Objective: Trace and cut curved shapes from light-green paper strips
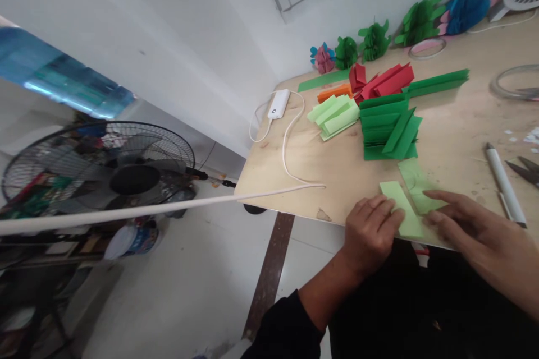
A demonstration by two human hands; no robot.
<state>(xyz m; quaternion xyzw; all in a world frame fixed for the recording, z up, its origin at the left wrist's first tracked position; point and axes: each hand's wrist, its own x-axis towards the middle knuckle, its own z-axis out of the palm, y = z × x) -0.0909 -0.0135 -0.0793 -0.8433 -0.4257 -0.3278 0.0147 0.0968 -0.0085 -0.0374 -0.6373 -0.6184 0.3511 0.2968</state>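
A: Why are both hands flat at the near table (295,179) edge?

B: To pin the light green paper strip (406,210). The left hand (370,233) presses its left side, fingers together; the right hand (471,227), fingers spread, flattens its fold.

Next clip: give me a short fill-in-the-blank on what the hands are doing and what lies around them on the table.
1. Both the left hand and the right hand press on a folded strip of light ____ paper.
2. The white power bank lies near the table's ____ edge.
3. The folded red paper lies ____ from the person than the dark green stack.
4. On the floor stands a black ____.

Missing words: green; left; farther; fan
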